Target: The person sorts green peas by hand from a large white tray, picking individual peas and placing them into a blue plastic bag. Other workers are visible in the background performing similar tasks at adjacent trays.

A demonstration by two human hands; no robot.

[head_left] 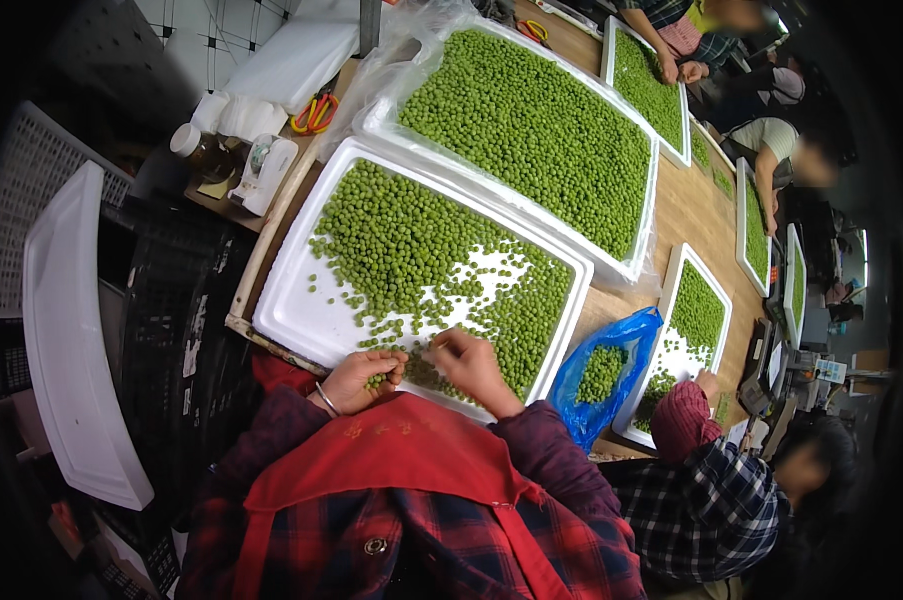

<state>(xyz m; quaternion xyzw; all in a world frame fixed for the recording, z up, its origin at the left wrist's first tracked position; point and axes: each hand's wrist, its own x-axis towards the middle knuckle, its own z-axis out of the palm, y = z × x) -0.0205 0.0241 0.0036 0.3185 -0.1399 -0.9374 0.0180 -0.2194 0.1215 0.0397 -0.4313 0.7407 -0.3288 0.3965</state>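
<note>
Long wooden bench (686,205) under rows of white foam trays, and the nearest tray (301,310) sits right in front of me, heaped with green peas (411,250). My left hand (356,378) is cupped at its near edge, fingers curled round a few peas. My right hand (471,365) rests on the pile, fingers pinched together among the peas.

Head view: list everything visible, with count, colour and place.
white tray: one, near, under the hands
peas: many, green, spread in it
second tray: one, white, heaped with peas, behind
blue bag: one, holding peas, right of near tray
scissors: one pair, orange-handled, upper left
black crates: stacked, left
co-worker's sleeve: red, at right tray
left hand: cupping peas
right hand: fingers pinched among peas
</note>
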